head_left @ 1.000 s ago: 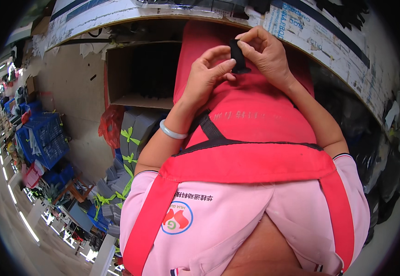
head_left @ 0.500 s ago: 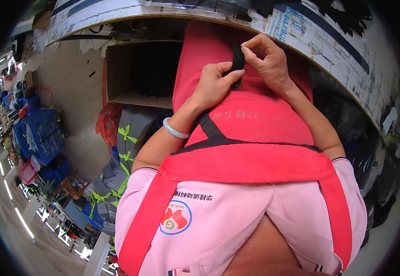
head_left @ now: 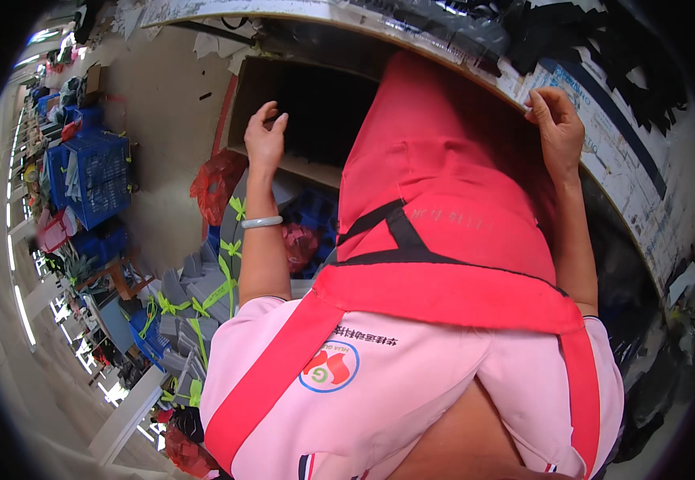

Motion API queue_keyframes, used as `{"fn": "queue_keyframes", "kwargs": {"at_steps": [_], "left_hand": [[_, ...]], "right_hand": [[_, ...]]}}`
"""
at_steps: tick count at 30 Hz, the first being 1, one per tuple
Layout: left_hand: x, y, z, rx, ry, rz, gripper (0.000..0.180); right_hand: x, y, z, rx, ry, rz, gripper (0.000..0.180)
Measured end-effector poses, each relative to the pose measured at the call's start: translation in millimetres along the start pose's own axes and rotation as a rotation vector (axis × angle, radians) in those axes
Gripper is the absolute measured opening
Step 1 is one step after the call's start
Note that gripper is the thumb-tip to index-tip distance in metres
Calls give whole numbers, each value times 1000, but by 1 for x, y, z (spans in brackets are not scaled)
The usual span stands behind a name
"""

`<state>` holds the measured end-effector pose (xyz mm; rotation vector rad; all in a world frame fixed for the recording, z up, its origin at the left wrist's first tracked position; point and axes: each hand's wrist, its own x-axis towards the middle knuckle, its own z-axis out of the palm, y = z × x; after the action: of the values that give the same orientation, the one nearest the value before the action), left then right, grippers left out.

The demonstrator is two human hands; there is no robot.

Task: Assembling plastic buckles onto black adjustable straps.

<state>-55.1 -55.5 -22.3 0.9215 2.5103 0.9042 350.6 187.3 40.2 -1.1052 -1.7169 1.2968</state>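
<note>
My left hand is lifted with its fingers spread and holds nothing, in front of the dark opening of a cardboard box under the table. A pale bangle sits on that wrist. My right hand rests at the rim of the work table, fingers curled with thumb against forefinger; what is between them does not show. A red apron with black straps stretches from my chest up to the table's edge, between the two hands.
Black cut pieces lie heaped on the table top. Below at the left are grey bundles tied with green straps, a red plastic bag and blue crates along the floor.
Both hands were together at the apron's top, pinching a small black piece. Now they are apart: the left swung out to the box, the right went to the table rim. The black piece is out of sight.
</note>
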Motion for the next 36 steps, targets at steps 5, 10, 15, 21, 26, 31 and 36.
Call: {"fn": "queue_keyframes", "kwargs": {"at_steps": [5, 10, 15, 21, 26, 31, 36], "left_hand": [[20, 120, 60, -471, -202, 221, 29], [53, 248, 74, -389, -218, 623, 34], [101, 302, 111, 253, -275, 636, 94], [107, 303, 148, 244, -287, 805, 57], [140, 285, 160, -107, -261, 708, 16], [156, 302, 136, -828, -374, 111, 12], [144, 303, 110, -1568, -864, -195, 17]], "right_hand": [[14, 23, -21, 16, 183, 69, 12], [10, 18, -14, -151, 169, -5, 9], [13, 16, -14, -260, 167, -102, 9], [17, 11, -15, -304, 169, -90, 9], [17, 12, -15, -355, 159, -127, 9], [15, 11, -15, -377, 168, -139, 9], [13, 11, -15, -410, 157, -153, 9]]}}
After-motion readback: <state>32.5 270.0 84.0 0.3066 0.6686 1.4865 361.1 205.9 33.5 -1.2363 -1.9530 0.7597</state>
